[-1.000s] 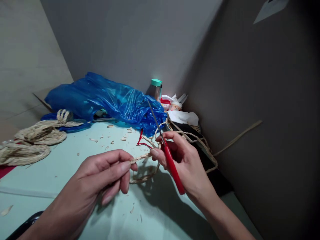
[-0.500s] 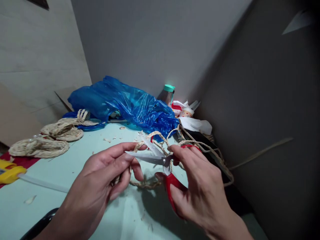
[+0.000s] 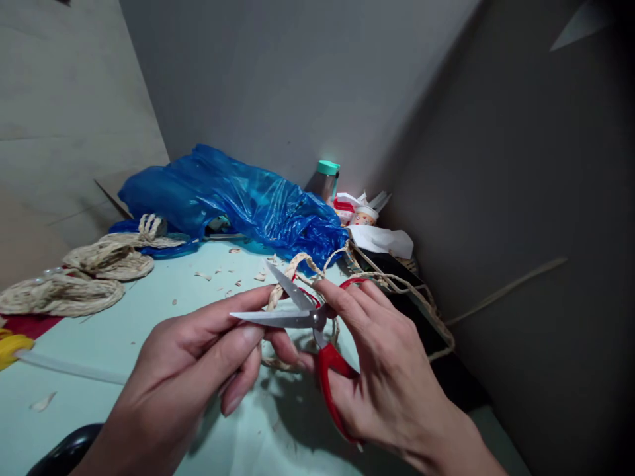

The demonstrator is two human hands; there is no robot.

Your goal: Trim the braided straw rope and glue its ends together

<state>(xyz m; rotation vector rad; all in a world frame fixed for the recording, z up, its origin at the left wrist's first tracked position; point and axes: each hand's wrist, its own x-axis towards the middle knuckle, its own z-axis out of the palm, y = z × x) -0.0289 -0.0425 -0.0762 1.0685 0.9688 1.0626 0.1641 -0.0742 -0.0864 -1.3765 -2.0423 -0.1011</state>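
My right hand (image 3: 384,357) is closed round the red handles of a pair of scissors (image 3: 278,319). The blades stand apart and point left, across the fingers of my left hand (image 3: 208,357). Between thumb and fingers my left hand grips a braided straw cord (image 3: 300,263). The cord loops behind the blades and runs right, past my right hand; part of it is hidden by the fingers. A thin red strand shows beside the cord near the scissors' pivot.
A blue plastic bag (image 3: 238,192) lies at the back, with a green-lidded bottle (image 3: 327,177) and a paper cup (image 3: 364,215) beside it. Coiled straw braid (image 3: 64,294) and a yellow-handled tool (image 3: 14,349) lie left. Straw scraps dot the pale green table (image 3: 163,337).
The scissors' blades have spread wider apart and shifted slightly left, with both hands staying close together. The background has shifted a little left in view.
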